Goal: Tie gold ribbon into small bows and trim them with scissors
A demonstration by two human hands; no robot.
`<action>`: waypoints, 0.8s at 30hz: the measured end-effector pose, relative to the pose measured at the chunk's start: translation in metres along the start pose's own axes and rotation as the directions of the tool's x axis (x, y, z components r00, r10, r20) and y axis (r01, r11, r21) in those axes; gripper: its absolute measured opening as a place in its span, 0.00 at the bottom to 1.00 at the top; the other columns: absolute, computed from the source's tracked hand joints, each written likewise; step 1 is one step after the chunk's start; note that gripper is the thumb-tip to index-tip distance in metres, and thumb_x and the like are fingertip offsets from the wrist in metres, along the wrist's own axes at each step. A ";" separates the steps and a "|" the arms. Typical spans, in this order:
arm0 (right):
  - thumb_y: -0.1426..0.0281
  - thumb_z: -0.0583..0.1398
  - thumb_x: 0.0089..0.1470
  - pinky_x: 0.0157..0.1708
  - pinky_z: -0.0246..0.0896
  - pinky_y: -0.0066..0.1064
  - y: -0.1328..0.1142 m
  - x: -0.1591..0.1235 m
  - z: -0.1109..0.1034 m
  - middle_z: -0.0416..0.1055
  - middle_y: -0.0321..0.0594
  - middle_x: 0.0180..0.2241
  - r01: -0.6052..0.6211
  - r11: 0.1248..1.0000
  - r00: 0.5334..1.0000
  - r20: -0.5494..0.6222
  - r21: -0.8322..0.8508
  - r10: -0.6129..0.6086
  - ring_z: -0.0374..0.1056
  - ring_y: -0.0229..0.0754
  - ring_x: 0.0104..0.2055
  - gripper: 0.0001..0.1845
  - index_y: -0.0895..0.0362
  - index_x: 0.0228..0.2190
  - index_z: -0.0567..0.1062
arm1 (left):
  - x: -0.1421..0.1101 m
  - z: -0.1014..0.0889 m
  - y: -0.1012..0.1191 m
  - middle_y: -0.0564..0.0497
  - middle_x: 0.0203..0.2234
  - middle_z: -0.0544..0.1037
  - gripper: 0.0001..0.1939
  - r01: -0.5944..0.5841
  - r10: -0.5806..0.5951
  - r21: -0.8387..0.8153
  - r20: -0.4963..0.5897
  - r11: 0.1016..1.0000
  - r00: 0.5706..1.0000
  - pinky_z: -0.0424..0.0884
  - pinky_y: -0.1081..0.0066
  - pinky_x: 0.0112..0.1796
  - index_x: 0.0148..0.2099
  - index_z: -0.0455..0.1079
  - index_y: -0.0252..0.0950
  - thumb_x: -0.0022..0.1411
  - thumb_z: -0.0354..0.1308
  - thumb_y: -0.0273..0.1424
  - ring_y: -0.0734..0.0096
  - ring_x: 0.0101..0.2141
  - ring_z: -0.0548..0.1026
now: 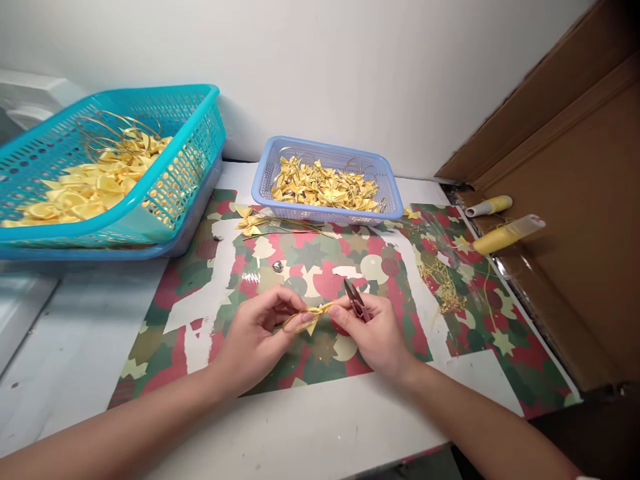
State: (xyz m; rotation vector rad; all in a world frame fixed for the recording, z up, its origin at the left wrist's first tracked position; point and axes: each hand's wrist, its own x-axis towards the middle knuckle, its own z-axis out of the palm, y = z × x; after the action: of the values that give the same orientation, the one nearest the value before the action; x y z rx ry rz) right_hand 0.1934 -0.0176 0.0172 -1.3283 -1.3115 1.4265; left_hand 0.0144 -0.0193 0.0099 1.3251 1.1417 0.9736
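Note:
In front of me my left hand (263,333) pinches a small yellow ribbon bow (313,325) between thumb and fingers. My right hand (377,337) is closed, its thumb and forefinger on the other end of the same bow. Tucked in that hand too is a pair of dark small scissors (354,298), blades pointing up and away. My fingers cover much of the bow. Just beyond my hands lies a small silvery heart-shaped piece (277,266). Farther back, a loose yellow bow (247,221) with thin gold stems rests on the patterned sheet.
A turquoise basket (200,133) full of yellow bows stands at left. A lilac basket (327,213) of bows with gold cords sits at the back. Thread scraps (445,287) lie at right, near two yellow thread spools (507,235) by a cardboard wall (565,200).

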 end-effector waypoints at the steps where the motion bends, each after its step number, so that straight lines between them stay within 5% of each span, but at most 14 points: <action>1: 0.59 0.62 0.50 0.21 0.47 0.27 0.000 0.000 0.001 0.59 0.32 0.18 -0.005 1.000 1.000 -0.007 0.011 0.005 0.50 0.31 0.21 0.15 0.58 0.23 0.73 | 0.000 0.000 0.001 0.53 0.25 0.71 0.09 -0.003 0.003 -0.005 -0.001 1.000 1.000 0.71 0.76 0.26 0.31 0.66 0.36 0.58 0.61 0.35 0.76 0.26 0.71; 5: 0.55 0.63 0.49 0.19 0.44 0.26 -0.001 0.002 0.000 0.53 0.28 0.17 -0.104 0.990 0.995 0.011 0.093 0.103 0.46 0.29 0.20 0.20 0.57 0.21 0.66 | 0.004 -0.001 0.001 0.56 0.24 0.69 0.09 0.098 -0.092 -0.122 0.057 0.988 0.994 0.70 0.76 0.26 0.34 0.66 0.37 0.58 0.61 0.36 0.77 0.25 0.70; 9: 0.51 0.63 0.48 0.18 0.39 0.25 0.001 0.003 -0.004 0.48 0.26 0.18 -0.226 0.962 0.966 0.159 0.153 0.202 0.42 0.28 0.19 0.24 0.56 0.22 0.61 | 0.011 -0.006 -0.001 0.55 0.26 0.69 0.11 0.223 -0.192 -0.223 0.153 0.949 0.969 0.70 0.75 0.26 0.40 0.67 0.37 0.58 0.61 0.37 0.76 0.25 0.70; 19: 0.52 0.64 0.49 0.18 0.38 0.25 0.004 0.006 -0.002 0.47 0.26 0.18 -0.228 0.942 0.948 0.276 0.245 0.158 0.40 0.28 0.19 0.21 0.57 0.25 0.66 | 0.013 -0.006 -0.001 0.50 0.34 0.73 0.12 0.252 -0.202 -0.294 0.190 0.922 0.961 0.70 0.71 0.36 0.41 0.70 0.37 0.56 0.63 0.36 0.71 0.34 0.72; 24: 0.51 0.62 0.51 0.19 0.43 0.25 0.010 0.010 -0.010 0.51 0.28 0.20 -0.122 0.951 0.945 0.325 0.282 0.025 0.45 0.29 0.20 0.20 0.55 0.28 0.67 | 0.012 -0.008 -0.003 0.47 0.39 0.75 0.17 0.342 -0.185 -0.486 0.342 0.804 0.921 0.73 0.64 0.39 0.46 0.70 0.37 0.56 0.60 0.41 0.65 0.36 0.75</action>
State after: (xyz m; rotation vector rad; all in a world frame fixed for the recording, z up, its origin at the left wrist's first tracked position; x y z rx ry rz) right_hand 0.2023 -0.0081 0.0067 -0.9824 -1.1901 1.8703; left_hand 0.0093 -0.0058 0.0066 0.7814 0.7306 0.7872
